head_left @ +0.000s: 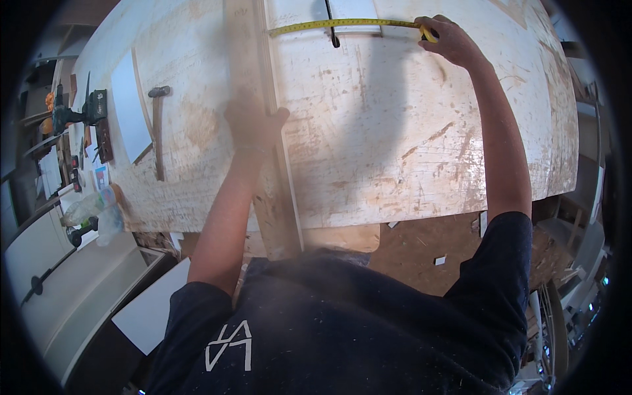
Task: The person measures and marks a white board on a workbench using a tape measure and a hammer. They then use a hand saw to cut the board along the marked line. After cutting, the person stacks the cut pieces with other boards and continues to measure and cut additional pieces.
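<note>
My right hand (451, 43), at the far right of the worktable (421, 125), is closed around a tape measure (429, 34). Its yellow blade (355, 23) stretches left to the edge of a long wooden board (268, 72). The board runs from the far side toward my body and overhangs the near table edge. My left hand (255, 125) spans the board's width, thumb over its right edge; haze blurs the fingers. Under the blade, a thin dark tool (334, 39) lies partly across a white panel (359, 16).
On the table's left are a hammer (158, 125), a white offcut (130, 108) and a dark power tool (79, 112). A plastic bottle (89, 207) stands near a cordless tool (82, 230). Another white panel (153, 306) leans at lower left. Scraps (440, 261) litter the brown floor.
</note>
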The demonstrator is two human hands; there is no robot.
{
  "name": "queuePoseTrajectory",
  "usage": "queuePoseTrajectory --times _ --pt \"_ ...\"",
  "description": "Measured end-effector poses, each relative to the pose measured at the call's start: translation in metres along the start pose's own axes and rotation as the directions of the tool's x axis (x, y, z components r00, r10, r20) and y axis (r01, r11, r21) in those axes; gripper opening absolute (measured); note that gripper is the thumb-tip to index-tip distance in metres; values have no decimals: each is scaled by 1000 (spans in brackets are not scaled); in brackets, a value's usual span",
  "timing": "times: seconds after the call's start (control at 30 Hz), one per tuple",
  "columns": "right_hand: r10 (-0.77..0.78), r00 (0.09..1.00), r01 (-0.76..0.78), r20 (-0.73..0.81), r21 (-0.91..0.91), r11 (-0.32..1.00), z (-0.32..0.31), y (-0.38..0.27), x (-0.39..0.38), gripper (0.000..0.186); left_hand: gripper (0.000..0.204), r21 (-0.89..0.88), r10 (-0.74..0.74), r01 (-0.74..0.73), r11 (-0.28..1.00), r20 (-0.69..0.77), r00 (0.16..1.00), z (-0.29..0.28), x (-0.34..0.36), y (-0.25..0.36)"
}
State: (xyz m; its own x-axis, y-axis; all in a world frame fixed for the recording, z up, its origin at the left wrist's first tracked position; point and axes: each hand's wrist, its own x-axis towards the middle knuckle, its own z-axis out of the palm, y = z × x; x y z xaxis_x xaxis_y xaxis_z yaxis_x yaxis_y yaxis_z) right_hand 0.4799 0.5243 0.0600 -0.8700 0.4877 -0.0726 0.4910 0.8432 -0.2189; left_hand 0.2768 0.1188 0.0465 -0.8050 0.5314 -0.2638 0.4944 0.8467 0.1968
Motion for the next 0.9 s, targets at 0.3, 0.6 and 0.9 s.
queuePoseTrajectory --times 0.3,0.6,0.9 --pt "-22 1000 22 4 -19 1000 5 1 2 50 111 1 3 -3 1000 -27 1000 4 1 -2" --pt "-23 999 24 30 -51 998 -6 -8 -4 47 108 13 -32 32 999 -58 998 7 3 3" --pt "-55 998 57 26 -76 995 1 0 -2 47 109 3 -81 81 997 -21 997 5 2 7"
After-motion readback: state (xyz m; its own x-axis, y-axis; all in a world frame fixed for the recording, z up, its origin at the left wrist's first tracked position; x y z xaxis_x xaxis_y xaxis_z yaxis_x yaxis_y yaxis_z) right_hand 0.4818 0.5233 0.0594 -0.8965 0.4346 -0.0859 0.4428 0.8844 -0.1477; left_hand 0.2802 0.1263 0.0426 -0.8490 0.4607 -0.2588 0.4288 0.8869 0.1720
